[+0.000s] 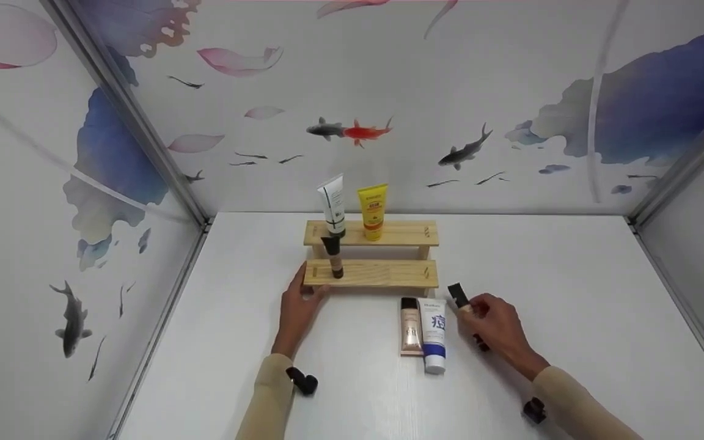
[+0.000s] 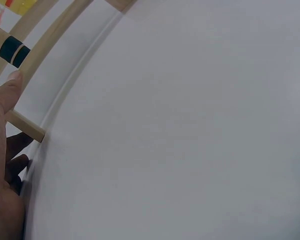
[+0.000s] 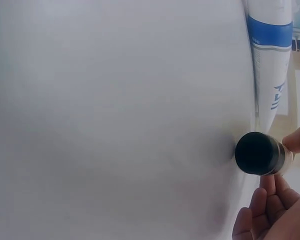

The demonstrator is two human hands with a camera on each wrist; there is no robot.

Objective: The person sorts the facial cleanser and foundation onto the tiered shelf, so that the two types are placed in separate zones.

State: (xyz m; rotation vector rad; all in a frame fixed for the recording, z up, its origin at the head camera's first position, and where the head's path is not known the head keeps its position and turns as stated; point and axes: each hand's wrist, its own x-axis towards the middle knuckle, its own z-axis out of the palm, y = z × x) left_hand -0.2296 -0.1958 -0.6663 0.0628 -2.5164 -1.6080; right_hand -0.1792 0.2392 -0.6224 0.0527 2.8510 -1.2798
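A two-step wooden display rack (image 1: 382, 273) stands toward the back of the table. My left hand (image 1: 297, 310) grips the left end of its lower step, the thumb (image 2: 11, 90) on the front edge and the other fingers round the side. To the rack's right, my right hand (image 1: 502, 324) pinches a slim cosmetic tube (image 1: 458, 295) with black ends and a beige middle. Its round black cap (image 3: 255, 153) faces the right wrist camera. Beside that hand lie a white-and-blue tube (image 1: 434, 330) and a beige BB cream tube (image 1: 410, 327) with a black end.
On the upper step stand a white tube (image 1: 333, 206) and a yellow tube (image 1: 374, 211). A small dark-ended tube (image 1: 335, 258) stands at the left of the lower step. White panels (image 1: 388, 79) with painted fish enclose the table at the back and sides.
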